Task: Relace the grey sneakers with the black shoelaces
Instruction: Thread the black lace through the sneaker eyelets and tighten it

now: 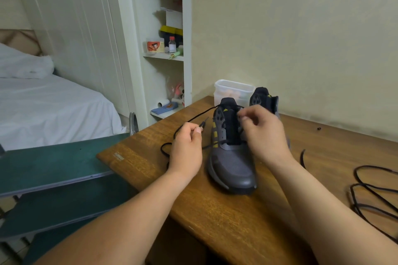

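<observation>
On the wooden table, the left hand pinches the black shoelace tip beside the near grey sneaker, whose upper eyelet edge the right hand grips with curled fingers.

"Can you read anything?"
"Only a brand mark: a small yellow three-bar logo on the black tongue of the near sneaker, with no letters I can read."
"And the table?"
"A pale label near its left corner, but the print is too blurred to read."
</observation>
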Motion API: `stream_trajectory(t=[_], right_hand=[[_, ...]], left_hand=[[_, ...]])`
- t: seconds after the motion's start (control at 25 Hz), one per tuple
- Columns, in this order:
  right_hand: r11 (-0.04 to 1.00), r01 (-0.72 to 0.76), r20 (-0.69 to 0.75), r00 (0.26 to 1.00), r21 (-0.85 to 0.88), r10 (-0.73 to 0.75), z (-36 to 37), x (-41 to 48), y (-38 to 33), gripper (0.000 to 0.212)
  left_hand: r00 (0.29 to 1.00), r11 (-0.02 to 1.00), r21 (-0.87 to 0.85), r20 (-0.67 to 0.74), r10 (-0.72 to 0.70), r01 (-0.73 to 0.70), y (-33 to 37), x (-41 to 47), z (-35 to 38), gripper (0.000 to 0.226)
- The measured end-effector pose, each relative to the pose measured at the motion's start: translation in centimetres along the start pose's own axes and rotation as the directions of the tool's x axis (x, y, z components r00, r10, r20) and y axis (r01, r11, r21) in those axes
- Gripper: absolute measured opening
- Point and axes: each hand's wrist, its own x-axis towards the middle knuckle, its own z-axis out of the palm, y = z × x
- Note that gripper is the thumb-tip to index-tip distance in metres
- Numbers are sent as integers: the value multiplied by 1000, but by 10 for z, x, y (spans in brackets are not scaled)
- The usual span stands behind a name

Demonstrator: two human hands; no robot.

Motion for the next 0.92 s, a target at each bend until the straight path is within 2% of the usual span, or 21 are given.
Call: stream_trajectory(t=[0.08, 0.16, 0.32, 0.44, 0.6, 0.76, 0.92], right_hand=[[991, 45, 167, 986, -125, -24, 7, -4, -4, 19], [960, 119, 250, 967, -252, -54, 7, -3, -7, 19], [913, 217, 367, 927, -345, -82, 2, -1, -11, 10], [934, 200, 391, 917, -296, -72, 0, 2, -6, 2], [960, 166, 382, 922, -227, -69, 1, 4, 1, 8], [967, 195, 349, 928, -162, -129, 3, -1, 5, 24], [959, 240, 350, 920, -150, -175, 7, 0, 7, 9]], left_hand=[[998, 1000, 8, 53, 24, -24, -1, -6, -1, 16], [993, 996, 54, 102, 61, -67, -1, -11, 1, 15], [971, 980, 139, 211, 109, -140, -1, -11, 2, 15], [969, 988, 77, 218, 114, -133, -7, -8, 3, 13], [973, 983, 81, 178, 150, -166, -13, -2, 5, 13], [975, 976, 119, 151, 163, -182, -12, -5, 3, 23], [966, 967, 124, 157, 204, -224, -12, -5, 3, 23]])
